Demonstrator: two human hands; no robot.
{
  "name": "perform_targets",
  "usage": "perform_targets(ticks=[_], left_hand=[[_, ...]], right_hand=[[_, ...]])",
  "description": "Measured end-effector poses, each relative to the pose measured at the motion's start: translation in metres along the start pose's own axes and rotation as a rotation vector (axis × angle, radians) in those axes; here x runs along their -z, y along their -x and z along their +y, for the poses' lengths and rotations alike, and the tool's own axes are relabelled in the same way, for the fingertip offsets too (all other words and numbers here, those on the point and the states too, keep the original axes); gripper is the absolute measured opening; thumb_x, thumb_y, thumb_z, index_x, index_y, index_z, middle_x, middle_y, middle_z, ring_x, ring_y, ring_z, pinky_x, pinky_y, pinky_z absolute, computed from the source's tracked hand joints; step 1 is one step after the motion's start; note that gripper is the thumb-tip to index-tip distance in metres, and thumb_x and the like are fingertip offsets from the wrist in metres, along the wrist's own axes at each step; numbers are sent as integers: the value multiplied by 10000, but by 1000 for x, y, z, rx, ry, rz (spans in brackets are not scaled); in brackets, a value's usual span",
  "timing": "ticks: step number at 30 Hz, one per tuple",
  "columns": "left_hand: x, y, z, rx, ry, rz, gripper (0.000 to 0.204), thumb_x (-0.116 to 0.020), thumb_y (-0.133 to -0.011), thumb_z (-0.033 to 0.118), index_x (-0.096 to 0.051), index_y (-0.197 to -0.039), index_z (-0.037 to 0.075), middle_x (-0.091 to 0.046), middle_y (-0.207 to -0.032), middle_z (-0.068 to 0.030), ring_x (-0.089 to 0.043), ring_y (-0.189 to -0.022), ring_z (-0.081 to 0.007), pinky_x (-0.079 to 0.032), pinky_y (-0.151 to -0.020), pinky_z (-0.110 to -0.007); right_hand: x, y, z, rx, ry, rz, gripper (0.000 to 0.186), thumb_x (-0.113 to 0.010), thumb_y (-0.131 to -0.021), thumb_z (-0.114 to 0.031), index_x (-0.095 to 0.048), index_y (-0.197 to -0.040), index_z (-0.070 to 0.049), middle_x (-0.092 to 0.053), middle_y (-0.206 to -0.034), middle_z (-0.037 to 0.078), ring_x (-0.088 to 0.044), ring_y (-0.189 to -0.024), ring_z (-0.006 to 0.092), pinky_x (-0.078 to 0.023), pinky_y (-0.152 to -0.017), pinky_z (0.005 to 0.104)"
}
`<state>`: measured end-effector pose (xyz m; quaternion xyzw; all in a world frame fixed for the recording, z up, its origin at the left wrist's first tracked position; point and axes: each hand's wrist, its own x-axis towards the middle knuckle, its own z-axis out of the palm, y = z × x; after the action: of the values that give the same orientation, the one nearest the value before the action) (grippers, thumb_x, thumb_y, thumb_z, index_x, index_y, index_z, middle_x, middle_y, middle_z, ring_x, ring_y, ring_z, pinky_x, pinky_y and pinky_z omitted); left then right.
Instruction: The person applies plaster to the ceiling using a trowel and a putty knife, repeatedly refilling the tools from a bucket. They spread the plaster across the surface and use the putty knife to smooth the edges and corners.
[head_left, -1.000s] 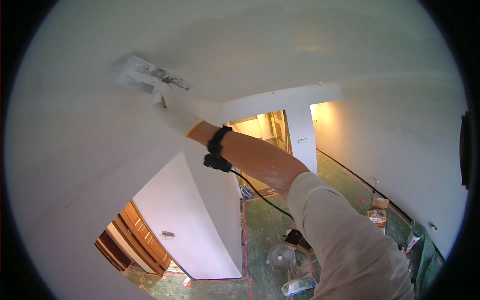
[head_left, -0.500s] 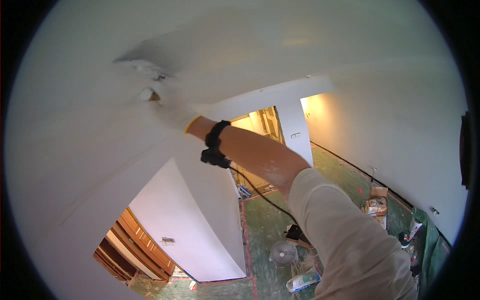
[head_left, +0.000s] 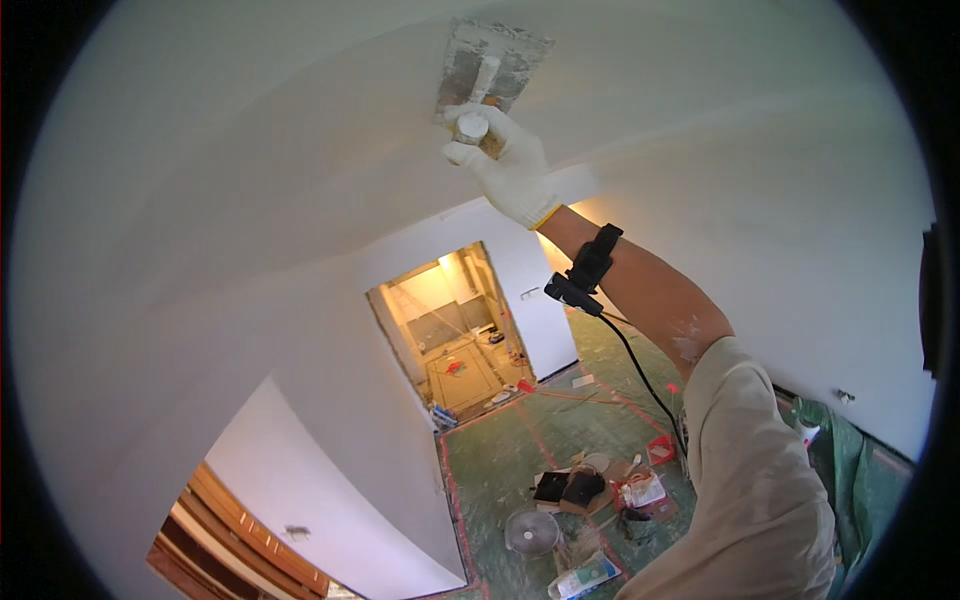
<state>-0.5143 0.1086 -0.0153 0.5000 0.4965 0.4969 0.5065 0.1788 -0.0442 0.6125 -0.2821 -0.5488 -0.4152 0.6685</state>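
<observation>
Trowel point(head_left: 490, 70) (plaster-caked) in gloved right hand point(head_left: 505, 160)

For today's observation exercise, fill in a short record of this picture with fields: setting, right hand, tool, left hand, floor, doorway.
setting: white-walled room, seen looking up toward the ceiling
right hand: right hand in a white glove, raised overhead, gripping a handle
tool: plaster-smeared trowel, blade flat against the ceiling
left hand: not in view
floor: green floor sheet with a round fan and scattered clutter
doorway: open doorway into a lit room
</observation>
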Motion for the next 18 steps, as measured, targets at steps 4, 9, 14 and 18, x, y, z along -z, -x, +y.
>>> perform_targets(ticks=[4, 9, 14, 18], left_hand=[[-82, 46, 67, 71, 45, -228, 106, -611, -907, 111, -620, -935, 9, -587, -663, -58, -501, -441, -130, -381, -349, -270], [-160, 36, 72, 132, -18, -369, 142, -647, -893, 100, -618, -1002, 15, -595, -711, -57, -518, -523, -123, -393, -441, -239], [-223, -13, 21, 186, 76, -481, 199, -628, -948, 163, -620, -1086, 21, -590, -716, -41, -528, -566, -121, -427, -482, -248], [-277, -49, 16, 569, 319, -799, 354, -621, -974, 238, -573, -1248, 20, -579, -762, -62, -554, -630, -179, -468, -546, -314]], right_hand=[[107, -8, -2, 39, 164, -77, 390, -779, -845, -227, -661, -1197, -108, -699, -1018, 60, -657, -938, 145, -531, -862, 308], [233, -36, 15, 43, 260, -99, 381, -771, -853, -189, -664, -1209, -105, -687, -1055, 58, -644, -958, 143, -523, -888, 296], [344, -60, 5, 21, 253, -80, 350, -746, -878, -172, -655, -1199, -66, -690, -1070, 25, -638, -987, 123, -522, -900, 285], [398, -56, -23, 174, 520, -33, 319, -724, -900, -148, -636, -1181, -23, -669, -1024, 34, -634, -925, 120, -529, -836, 267]])
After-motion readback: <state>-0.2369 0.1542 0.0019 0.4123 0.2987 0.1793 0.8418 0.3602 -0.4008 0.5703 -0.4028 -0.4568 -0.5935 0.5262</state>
